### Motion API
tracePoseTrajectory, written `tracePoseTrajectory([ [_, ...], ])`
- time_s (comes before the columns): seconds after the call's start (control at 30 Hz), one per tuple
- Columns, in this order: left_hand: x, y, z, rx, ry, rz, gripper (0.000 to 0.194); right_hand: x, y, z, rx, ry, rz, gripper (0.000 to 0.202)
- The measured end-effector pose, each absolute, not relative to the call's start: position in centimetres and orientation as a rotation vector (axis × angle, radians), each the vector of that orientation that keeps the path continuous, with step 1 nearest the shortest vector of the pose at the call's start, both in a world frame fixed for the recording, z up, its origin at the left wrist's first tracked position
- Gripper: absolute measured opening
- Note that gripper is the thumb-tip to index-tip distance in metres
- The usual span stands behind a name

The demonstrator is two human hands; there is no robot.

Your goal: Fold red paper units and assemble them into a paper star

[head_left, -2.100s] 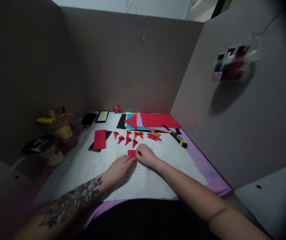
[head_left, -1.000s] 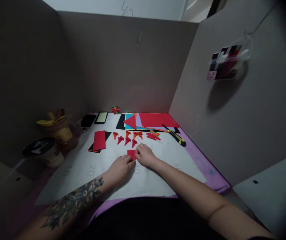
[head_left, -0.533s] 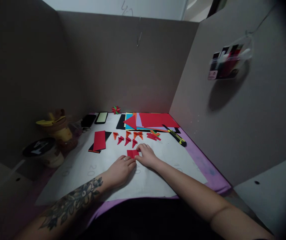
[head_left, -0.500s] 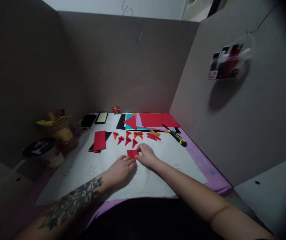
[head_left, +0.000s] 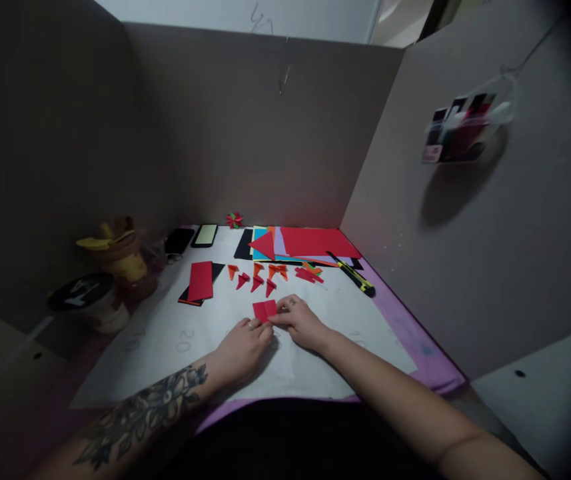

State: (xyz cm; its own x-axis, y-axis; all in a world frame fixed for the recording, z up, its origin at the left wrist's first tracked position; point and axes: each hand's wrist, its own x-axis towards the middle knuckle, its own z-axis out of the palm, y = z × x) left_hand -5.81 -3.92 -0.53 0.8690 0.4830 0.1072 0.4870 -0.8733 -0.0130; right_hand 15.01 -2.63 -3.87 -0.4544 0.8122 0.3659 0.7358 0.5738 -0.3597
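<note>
A small red piece of paper (head_left: 264, 310) with a crease down its middle lies between my hands on the white sheet. My left hand (head_left: 246, 343) is closed at its near edge, fingertips on the paper. From the right side, my right hand (head_left: 301, 321) pinches the paper's right edge between thumb and fingers. Just beyond are several folded pieces: red ones (head_left: 256, 284) in a row and orange ones (head_left: 278, 271) behind them. Red, orange and green paper strips (head_left: 310, 273) lie to their right.
At right lies a yellow-black utility knife (head_left: 352, 275). Coloured sheets (head_left: 315, 241) are stacked at the back; red and black paper (head_left: 200, 281) lies at left. Cups (head_left: 90, 303) stand by the left wall, two phones (head_left: 204, 235) and a paper star (head_left: 234, 220) farther back.
The red paper has turned slightly and shows more of its creased face. My right hand has shifted a little down and right. The head view has moved slightly.
</note>
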Motion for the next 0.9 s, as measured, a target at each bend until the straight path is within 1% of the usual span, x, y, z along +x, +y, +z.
tracePoseTrajectory([
  [0.13, -5.7, -4.0, -0.4, -3.030, -0.750, -0.133, 0.033, 15.2, -2.6, -3.8, -1.442, -2.273, 0.110, 0.021],
  [0.2, -5.7, -4.1, -0.4, -3.031, -0.760, -0.163, 0.033, 15.3, -2.5, -3.7, -1.467, -2.258, 0.072, 0.020],
  [0.33, -6.2, -3.5, -0.5, -3.081, -0.796, -0.326, 0.028, 15.2, -2.7, -3.5, -1.273, -2.341, 0.046, 0.019],
  [0.43, -6.9, -2.0, -0.4, -3.074, -0.802, -0.488, 0.028, 15.1, -2.9, -3.2, -1.147, -2.397, 0.118, 0.019],
  [0.63, -7.3, 0.9, -0.9, -3.079, -0.744, -0.533, 0.023, 15.3, -2.8, -2.8, -1.100, -2.469, 0.236, 0.020],
  [0.77, -6.8, 1.5, -1.3, -3.134, -0.693, -0.639, 0.018, 15.9, -2.6, -3.0, -1.046, -2.450, 0.284, 0.023],
  [0.9, -6.5, 1.8, -1.3, -3.188, -0.642, -0.662, 0.015, 16.0, -2.6, -3.1, -0.989, -2.442, 0.340, 0.023],
])
